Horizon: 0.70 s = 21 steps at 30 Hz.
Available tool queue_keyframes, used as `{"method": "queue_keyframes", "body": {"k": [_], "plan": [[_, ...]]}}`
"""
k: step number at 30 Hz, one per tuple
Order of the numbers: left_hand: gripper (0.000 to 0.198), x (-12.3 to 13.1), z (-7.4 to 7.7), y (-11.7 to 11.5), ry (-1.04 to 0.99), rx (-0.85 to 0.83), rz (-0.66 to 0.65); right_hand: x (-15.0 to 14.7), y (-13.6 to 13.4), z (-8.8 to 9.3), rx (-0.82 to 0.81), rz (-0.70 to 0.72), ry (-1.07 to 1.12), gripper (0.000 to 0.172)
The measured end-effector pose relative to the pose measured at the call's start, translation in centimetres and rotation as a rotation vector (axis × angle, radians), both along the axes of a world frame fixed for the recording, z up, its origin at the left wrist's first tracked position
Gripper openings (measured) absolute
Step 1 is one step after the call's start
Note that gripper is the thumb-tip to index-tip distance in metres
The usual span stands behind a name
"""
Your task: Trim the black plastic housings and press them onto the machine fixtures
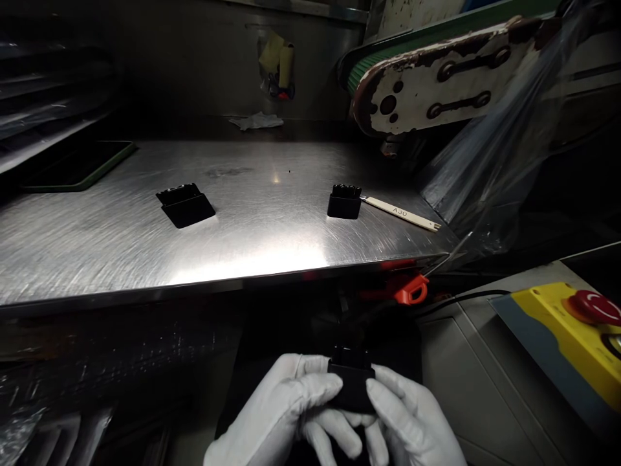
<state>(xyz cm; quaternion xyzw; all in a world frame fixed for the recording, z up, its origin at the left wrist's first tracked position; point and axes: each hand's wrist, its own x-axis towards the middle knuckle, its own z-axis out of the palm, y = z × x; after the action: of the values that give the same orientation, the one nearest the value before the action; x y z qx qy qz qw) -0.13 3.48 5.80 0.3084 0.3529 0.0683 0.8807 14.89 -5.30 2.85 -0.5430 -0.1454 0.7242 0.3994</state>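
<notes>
White gloves cover both of my hands. Between them, in front of the table's edge, is a black plastic part [356,388] with a raised top. My left hand [295,401] grips its left side, thumb on the near face. From the right, my right hand [412,414] pinches the other side with thumb and fingers. Two similar black parts rest on the metal table: one tilted part [188,208] at the left, and one upright part [344,204] at the right. Touching or close beside the latter lies a cream-handled tool [400,211] marked A30.
A conveyor [417,77] with a green belt juts over the table's [262,239] back right, plastic sheeting hanging beside it. An emergency stop button [594,306] sits on a yellow box at right. A green-edged dark tablet-like object [82,165] and stacked trays [43,97] stand left.
</notes>
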Motion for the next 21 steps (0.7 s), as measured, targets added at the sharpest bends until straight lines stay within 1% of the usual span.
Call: {"method": "queue_keyframes", "body": {"k": [3, 7, 12, 17, 21], "plan": [[0.035, -0.1, 0.0, -0.1, 0.021, -0.019, 0.016, -0.1, -0.2, -0.1, 0.003, -0.041, 0.014, 0.050], [0.035, -0.1, 0.5, 0.2, 0.058, -0.058, 0.030, -0.1, -0.3, -0.3, -0.019, -0.066, 0.031, 0.052], [0.033, 0.0, 1.0, 0.5, 0.063, -0.112, 0.028, 0.0, -0.3, -0.3, -0.010, -0.047, 0.010, 0.054], [0.026, 0.2, 0.9, 0.5, 0.101, -0.188, 0.058, 0.2, -0.2, -0.3, -0.004, -0.038, -0.001, 0.053], [0.026, 0.6, 0.4, 0.4, 0.073, -0.178, 0.070, 0.2, -0.1, -0.3, 0.004, -0.036, -0.005, 0.048]]}}
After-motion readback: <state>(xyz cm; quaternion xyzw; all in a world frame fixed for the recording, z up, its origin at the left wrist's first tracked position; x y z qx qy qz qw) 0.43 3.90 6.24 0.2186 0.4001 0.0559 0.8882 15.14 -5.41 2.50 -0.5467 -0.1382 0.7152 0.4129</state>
